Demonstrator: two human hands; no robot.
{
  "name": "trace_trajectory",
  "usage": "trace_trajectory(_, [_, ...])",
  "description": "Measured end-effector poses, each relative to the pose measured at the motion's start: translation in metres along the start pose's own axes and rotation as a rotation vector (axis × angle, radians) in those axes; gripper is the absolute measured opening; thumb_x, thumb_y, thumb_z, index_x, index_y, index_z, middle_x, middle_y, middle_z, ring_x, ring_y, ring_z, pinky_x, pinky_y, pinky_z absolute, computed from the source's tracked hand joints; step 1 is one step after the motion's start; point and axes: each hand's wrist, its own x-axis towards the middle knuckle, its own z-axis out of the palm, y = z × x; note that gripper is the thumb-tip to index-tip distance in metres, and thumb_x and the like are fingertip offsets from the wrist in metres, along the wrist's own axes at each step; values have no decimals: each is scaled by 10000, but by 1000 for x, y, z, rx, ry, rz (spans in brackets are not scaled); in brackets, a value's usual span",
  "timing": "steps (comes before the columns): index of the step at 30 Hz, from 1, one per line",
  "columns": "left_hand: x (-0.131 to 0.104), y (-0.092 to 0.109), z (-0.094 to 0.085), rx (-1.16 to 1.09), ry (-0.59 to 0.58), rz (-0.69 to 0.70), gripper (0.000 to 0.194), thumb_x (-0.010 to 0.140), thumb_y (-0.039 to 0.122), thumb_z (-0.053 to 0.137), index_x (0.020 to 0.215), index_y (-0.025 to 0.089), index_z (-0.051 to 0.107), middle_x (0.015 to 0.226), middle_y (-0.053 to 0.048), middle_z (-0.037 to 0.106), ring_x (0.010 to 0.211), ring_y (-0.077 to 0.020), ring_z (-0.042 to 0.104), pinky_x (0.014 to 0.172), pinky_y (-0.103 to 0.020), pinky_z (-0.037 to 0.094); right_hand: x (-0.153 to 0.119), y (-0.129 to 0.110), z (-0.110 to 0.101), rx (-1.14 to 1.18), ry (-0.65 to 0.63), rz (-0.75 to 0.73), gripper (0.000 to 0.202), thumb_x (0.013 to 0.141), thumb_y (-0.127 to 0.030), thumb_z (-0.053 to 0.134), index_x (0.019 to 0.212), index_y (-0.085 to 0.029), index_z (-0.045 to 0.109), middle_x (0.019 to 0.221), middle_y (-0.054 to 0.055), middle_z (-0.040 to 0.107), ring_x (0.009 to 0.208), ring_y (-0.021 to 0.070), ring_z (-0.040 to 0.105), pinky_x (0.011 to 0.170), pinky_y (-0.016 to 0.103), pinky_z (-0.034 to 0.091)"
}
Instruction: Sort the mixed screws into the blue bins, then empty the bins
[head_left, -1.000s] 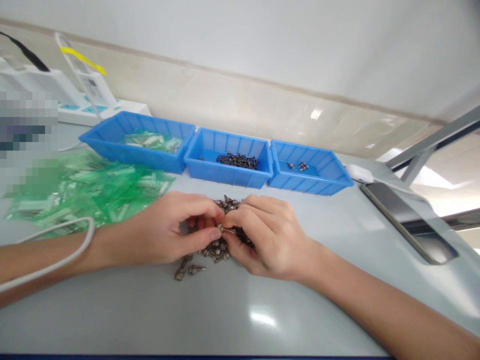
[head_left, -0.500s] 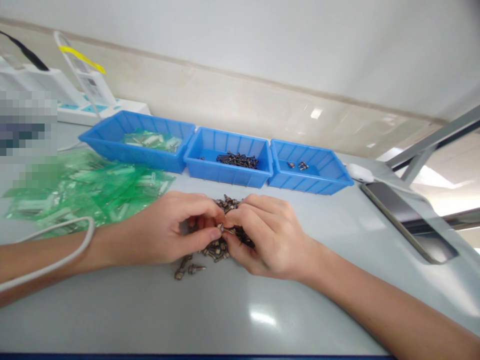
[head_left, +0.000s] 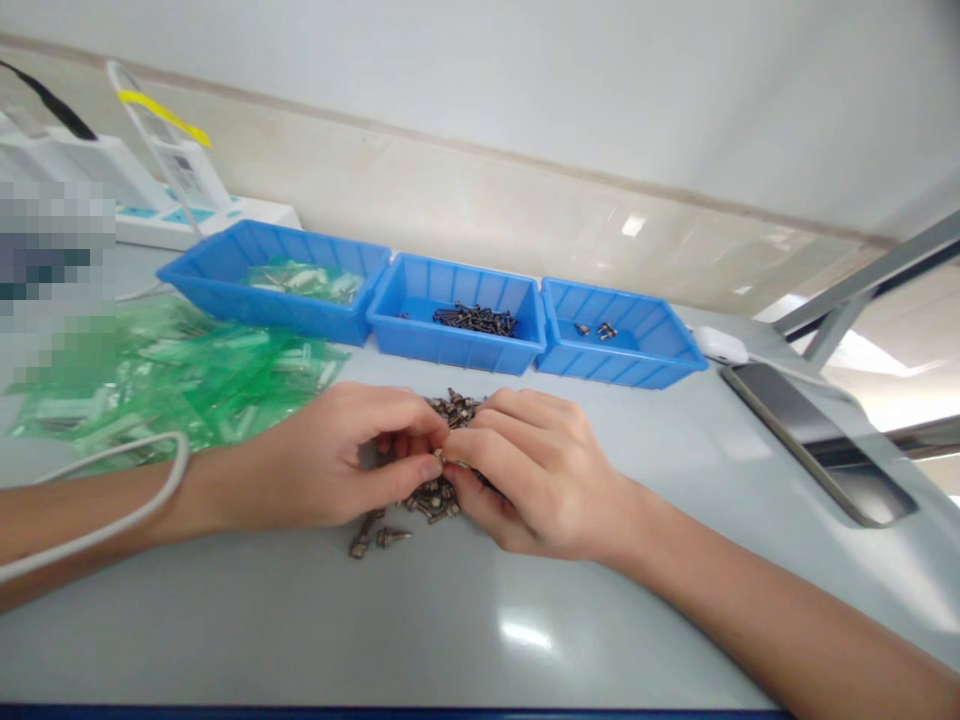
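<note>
Over a pile of small dark metal screws (head_left: 433,502), my two hands meet fingertip to fingertip. My left hand (head_left: 367,450) pinches the head end of one screw (head_left: 439,456) between thumb and forefinger. From the right, my right hand (head_left: 532,470) is closed on the shank end of the same screw, which its fingers mostly cover. Part of the pile shows behind and below the hands. Two loose screws (head_left: 394,537) lie on the table in front of my left hand.
Three blue bins stand in a row: the left bin (head_left: 300,308) holds green bags, the middle bin (head_left: 457,350) dark screws, the right bin (head_left: 630,370) a few screws. Green bags (head_left: 202,385) lie left. A white cable (head_left: 150,515) crosses my left forearm. A phone (head_left: 817,440) lies right.
My right hand's fingers have curled in a little closer to the left fingertips, covering more of the screw. My left hand stays in place.
</note>
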Motion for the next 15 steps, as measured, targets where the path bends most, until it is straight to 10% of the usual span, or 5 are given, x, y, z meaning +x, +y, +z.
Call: trace_trajectory(15, [0,0,0,21,25,64,101,836,202,531,795,180,621,637,32,561,577,-83,521,548,-173,381,0,0,1,-24,-30,-7,166,888,-160,471,755,-153,571,615,4,560,591,128,444,529,275,318])
